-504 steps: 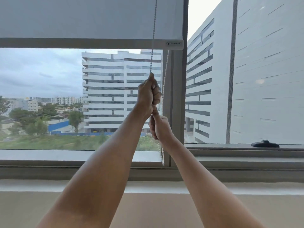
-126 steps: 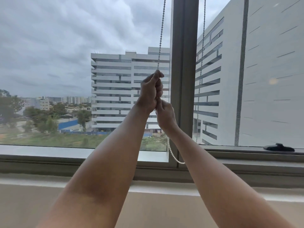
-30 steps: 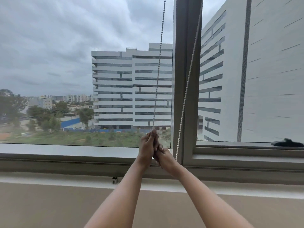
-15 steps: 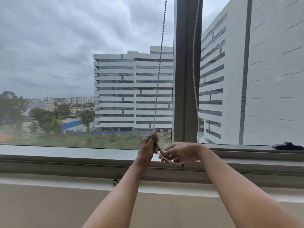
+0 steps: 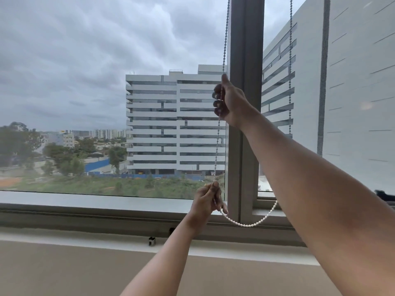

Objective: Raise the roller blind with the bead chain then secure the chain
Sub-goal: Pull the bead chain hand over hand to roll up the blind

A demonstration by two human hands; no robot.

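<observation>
The white bead chain [image 5: 217, 146] hangs in a loop beside the grey window post [image 5: 245, 50]. One strand runs down from the top of the view through both my hands. The loop sags below my left hand to its lowest point over the sill and climbs again on the right past the post. My right hand [image 5: 229, 101] grips the near strand high up, fingers curled round it. My left hand [image 5: 206, 200] grips the same strand low, just above the sill. The roller blind itself is out of view above.
A grey window frame and sill [image 5: 96, 212] run across below the glass, with a white ledge [image 5: 85, 237] under them. A small black clip [image 5: 152, 240] stands on the ledge left of my left forearm. A dark window handle [image 5: 384, 194] lies at the far right.
My right hand has let go low down and risen to grip the near strand about half way up the window. My left hand stays low on the chain. The loop hangs looser to the right.
</observation>
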